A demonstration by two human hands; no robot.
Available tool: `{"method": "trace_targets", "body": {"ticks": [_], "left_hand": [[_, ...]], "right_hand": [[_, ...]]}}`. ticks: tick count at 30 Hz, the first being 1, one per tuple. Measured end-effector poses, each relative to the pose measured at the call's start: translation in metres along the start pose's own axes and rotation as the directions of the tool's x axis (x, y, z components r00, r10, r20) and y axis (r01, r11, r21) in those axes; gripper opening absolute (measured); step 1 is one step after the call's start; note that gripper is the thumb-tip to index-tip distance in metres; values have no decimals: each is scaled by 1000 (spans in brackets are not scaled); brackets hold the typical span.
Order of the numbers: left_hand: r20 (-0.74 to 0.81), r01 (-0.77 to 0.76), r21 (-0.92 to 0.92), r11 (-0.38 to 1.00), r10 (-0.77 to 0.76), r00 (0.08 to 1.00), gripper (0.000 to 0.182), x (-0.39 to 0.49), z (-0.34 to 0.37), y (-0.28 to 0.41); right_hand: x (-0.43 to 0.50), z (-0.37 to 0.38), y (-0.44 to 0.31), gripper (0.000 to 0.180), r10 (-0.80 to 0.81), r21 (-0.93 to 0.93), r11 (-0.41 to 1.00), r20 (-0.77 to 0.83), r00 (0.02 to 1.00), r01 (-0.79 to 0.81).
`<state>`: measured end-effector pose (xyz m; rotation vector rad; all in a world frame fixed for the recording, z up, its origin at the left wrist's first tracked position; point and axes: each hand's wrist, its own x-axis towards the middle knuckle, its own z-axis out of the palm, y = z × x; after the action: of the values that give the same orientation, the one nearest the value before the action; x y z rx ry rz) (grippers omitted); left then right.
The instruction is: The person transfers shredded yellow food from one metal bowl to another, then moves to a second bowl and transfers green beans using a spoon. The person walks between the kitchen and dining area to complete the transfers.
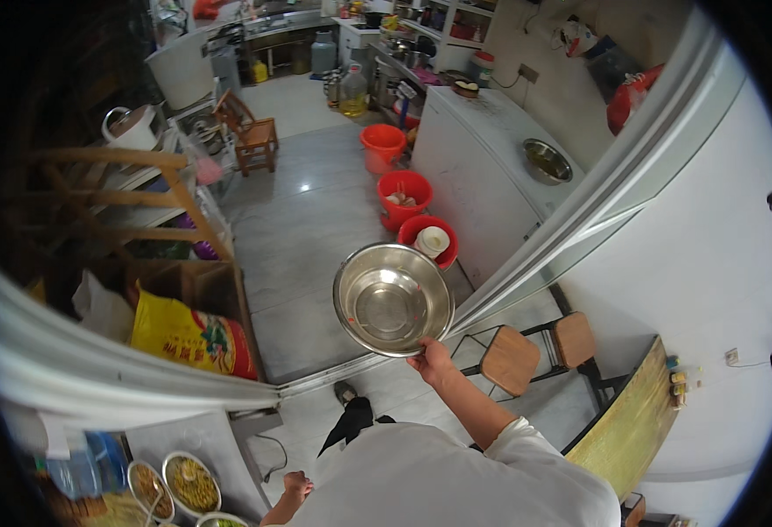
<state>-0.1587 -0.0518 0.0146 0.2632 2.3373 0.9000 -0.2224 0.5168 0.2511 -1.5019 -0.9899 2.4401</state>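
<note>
My right hand [433,362] grips the near rim of a wide stainless steel basin [389,309], held out in front of me over the doorway. Small red and pale food scraps cling to the basin's inside wall. Down by my left side, my left hand [298,484] hangs with its fingers curled, and nothing shows in it. Just beyond the basin stands a red bucket [452,257] with a white tub [432,242] inside; the basin partly covers this bucket.
A sliding door track [333,372] crosses the floor below the basin. Two more red buckets [404,214] line a white chest freezer [471,165], which bears a metal bowl [547,161]. Left are a wooden chair [254,135] and a yellow sack [188,332]; right, stools [510,361]. Food bowls [192,484] stand lower left.
</note>
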Motion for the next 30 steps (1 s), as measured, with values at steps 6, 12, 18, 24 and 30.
{"method": "trace_targets", "body": {"ticks": [6,12,18,24,30], "left_hand": [[251,193,-361,912,-104,962,18,178,-46,106],[194,306,-668,678,-238,952,32,330,-115,304],[323,255,-753,606,4,946,50,431,-168,487],[223,212,-886,413,-22,975,50,552,-207,595],[108,135,-956,261,-113,988,37,660,-244,658]], "right_hand": [[60,42,-67,16,-26,71,997,-169,985,38],[119,91,-94,18,43,157,988,-185,982,-13],[217,171,-151,23,100,45,994,-138,985,-95],[332,284,-260,42,56,-122,991,90,994,-45],[396,366,-366,50,-113,-205,966,222,968,160]]}}
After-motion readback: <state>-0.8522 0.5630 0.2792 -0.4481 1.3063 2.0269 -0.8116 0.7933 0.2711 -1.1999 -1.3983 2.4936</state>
